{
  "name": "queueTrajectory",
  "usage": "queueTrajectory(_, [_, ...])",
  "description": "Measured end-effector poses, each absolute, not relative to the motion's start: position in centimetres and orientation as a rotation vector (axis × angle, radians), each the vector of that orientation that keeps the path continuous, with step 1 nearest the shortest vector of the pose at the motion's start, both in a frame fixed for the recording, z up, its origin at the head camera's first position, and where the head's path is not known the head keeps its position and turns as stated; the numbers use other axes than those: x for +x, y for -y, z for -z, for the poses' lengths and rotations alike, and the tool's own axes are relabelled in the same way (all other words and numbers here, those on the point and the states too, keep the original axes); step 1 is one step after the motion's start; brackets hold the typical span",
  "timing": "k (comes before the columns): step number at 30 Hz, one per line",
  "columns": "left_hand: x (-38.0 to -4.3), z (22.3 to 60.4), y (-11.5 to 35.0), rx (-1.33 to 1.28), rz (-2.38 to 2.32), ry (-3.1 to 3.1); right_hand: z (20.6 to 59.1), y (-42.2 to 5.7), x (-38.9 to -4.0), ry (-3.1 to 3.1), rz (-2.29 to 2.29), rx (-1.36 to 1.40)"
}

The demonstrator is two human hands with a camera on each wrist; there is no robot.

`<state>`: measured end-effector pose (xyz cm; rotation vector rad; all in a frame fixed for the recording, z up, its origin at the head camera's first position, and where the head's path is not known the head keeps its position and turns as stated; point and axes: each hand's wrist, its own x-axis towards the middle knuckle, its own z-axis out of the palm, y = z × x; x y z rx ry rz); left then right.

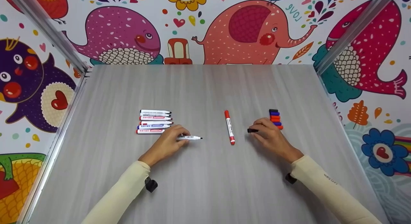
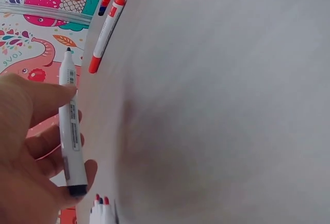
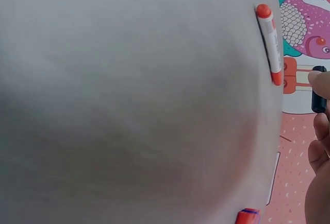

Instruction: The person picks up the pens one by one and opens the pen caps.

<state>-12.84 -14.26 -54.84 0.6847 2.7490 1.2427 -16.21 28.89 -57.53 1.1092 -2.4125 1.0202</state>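
Observation:
My left hand (image 1: 171, 140) grips an uncapped white whiteboard marker (image 2: 71, 126), its black tip pointing right toward the other hand in the head view. A black end plug shows at its back in the left wrist view. My right hand (image 1: 271, 137) pinches a black marker cap (image 3: 319, 90) between thumb and fingers. Between the hands lies a capped red marker (image 1: 229, 127) on the table. Beside the left hand, several uncapped markers (image 1: 155, 118) lie in a stacked row, the nearest partly hidden by the hand. Several loose caps (image 1: 275, 114), black, blue and red, line up behind the right hand.
The grey wood-grain table (image 1: 205, 185) reaches back to a wall (image 1: 183, 25) printed with cartoon animals. Metal frame posts (image 1: 356, 31) rise at its far corners. Dark wrist cameras (image 1: 151, 184) sit on both sleeves.

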Motion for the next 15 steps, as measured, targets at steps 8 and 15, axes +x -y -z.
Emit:
queueTrajectory(8, [-12.2,55.6,16.0,0.696,-1.23,-2.848,58.2,-29.8,-16.0,2.389,-1.008,1.07])
queueTrajectory(15, [-12.0,56.4,17.0,0.769,-1.192,-2.992,58.7,-30.6,-15.9,2.388,-1.02,1.036])
